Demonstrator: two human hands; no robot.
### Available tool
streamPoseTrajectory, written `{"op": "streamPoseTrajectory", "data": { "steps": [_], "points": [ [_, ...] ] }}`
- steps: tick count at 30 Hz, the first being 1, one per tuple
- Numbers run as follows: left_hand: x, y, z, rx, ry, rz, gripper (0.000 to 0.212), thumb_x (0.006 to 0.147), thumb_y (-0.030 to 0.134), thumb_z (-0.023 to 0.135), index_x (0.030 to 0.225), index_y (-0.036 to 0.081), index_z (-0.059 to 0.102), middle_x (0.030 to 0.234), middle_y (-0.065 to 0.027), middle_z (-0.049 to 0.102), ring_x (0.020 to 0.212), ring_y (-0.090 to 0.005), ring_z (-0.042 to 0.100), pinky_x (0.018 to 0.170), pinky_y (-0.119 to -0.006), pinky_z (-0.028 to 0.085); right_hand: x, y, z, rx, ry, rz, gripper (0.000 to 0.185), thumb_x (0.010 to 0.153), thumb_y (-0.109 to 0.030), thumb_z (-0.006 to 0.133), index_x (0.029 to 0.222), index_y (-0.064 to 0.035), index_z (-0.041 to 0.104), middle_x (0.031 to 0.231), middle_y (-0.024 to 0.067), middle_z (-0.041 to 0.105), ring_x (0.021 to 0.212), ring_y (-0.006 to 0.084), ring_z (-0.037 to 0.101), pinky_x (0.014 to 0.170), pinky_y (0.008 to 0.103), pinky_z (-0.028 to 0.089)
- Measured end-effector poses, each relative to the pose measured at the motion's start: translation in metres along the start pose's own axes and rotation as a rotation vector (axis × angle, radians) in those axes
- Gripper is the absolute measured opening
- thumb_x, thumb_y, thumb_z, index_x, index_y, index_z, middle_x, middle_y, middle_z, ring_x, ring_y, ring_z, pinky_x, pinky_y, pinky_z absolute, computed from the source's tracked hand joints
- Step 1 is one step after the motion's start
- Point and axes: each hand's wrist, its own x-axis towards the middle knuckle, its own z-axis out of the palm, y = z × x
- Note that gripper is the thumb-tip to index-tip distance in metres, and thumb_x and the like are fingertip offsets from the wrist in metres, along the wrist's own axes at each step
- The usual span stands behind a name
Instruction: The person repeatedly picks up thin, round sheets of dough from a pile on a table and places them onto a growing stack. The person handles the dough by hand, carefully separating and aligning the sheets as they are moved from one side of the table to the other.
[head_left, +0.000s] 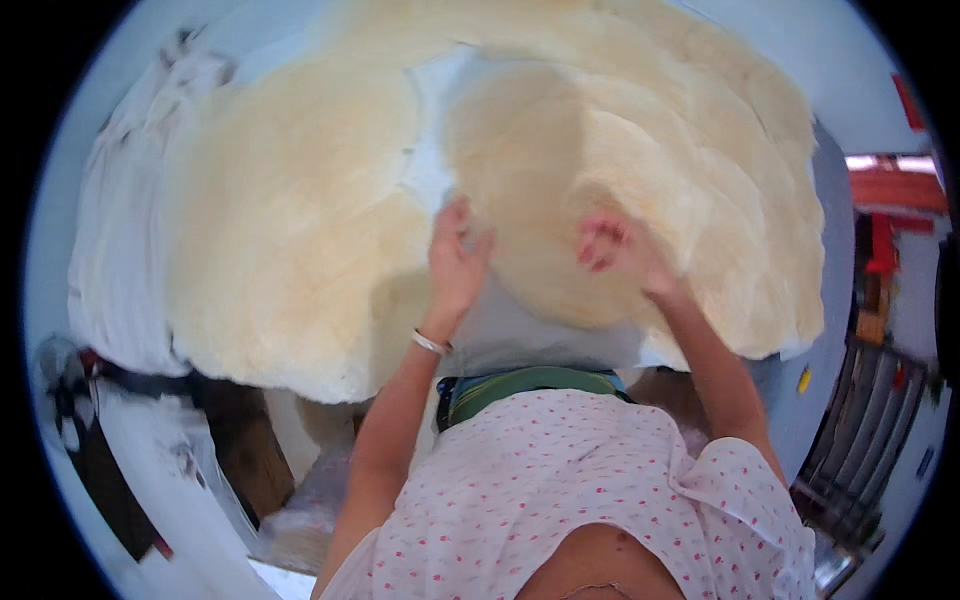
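A wide layer of thin, round, cream-coloured sheets (532, 172) overlaps across the table before me; their material is not clear. My left hand (459, 255), with a pale bangle (431, 343) on its wrist, is beside the left edge of the middle sheet. Its thumb and fingers stand apart, and nothing shows between them. Over the right part of that same sheet is my right hand (611, 240), blurred, its fingers curled inward. Whether those fingers pinch anything cannot be made out. Grey-white surface (517, 322) shows below the sheet's near edge.
Bunched white cloth (120, 247) lies along the table's left end. A fan (66, 390) stands at the far left. To the right are a dark slatted rack (862, 412) and a red thing (885, 240). Plastic-wrapped goods (307, 517) sit low at my left.
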Motion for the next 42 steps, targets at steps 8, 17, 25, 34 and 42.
{"op": "streamPoseTrajectory", "data": {
  "steps": [8,17,25,34,42],
  "points": [
    [0.074,-0.001,0.026,0.292,-0.196,-0.349,0.064,0.071,0.021,0.078,0.121,-0.004,0.049,0.104,-0.0084,0.059,0.089,-0.0174,0.057,0.076,-0.03,0.047,-0.118,0.089,-0.012,0.112,-0.016,0.16,0.019,0.094,-0.014,0.052,0.107,-0.0024,0.058,0.089,0.0074,0.065,0.076,0.0136,0.062,0.063,0.0274,0.052],
    [0.088,0.01,0.024,0.07,-0.286,-0.571,0.02,0.073,0.014,0.075,0.085,0.008,0.06,0.07,0.0021,0.057,0.059,-0.0077,0.053,0.052,-0.023,0.04,-0.088,0.115,-0.105,-0.251,0.926,-0.356,0.028,0.083,-0.011,0.063,0.107,0.0003,0.055,0.086,0.0078,0.061,0.077,0.0159,0.058,0.069,0.0294,0.05],
    [0.067,0.02,0.041,0.162,-0.118,-0.354,0.014,0.076,0.009,0.072,0.078,0.007,0.058,0.069,0.004,0.055,0.055,-0.005,0.046,0.047,-0.021,0.036,-0.062,0.118,-0.134,0.166,0.613,0.022,0.035,0.078,-0.017,0.069,0.103,0.003,0.054,0.086,0.0093,0.06,0.076,0.0176,0.059,0.071,0.0319,0.051],
    [0.03,0.038,0.086,0.807,0.014,0.405,0.045,0.077,0.018,0.073,0.113,0.002,0.051,0.11,-0.0121,0.057,0.09,-0.0187,0.058,0.069,-0.03,0.049,-0.066,0.121,-0.107,-0.207,0.578,-0.059,0.054,0.069,-0.035,0.075,0.105,0.0006,0.053,0.093,0.0195,0.063,0.081,0.0342,0.063,0.073,0.0406,0.049],
    [-0.056,0.098,0.221,0.486,-0.329,0.171,0.017,0.081,0.01,0.068,0.093,0.002,0.059,0.082,-0.0027,0.06,0.067,-0.0118,0.056,0.059,-0.025,0.046,-0.067,0.096,-0.096,-0.183,0.628,-0.117,0.056,0.071,-0.035,0.075,0.108,0.0,0.052,0.1,0.0237,0.061,0.096,0.0365,0.06,0.08,0.0413,0.047]
  ]
}}
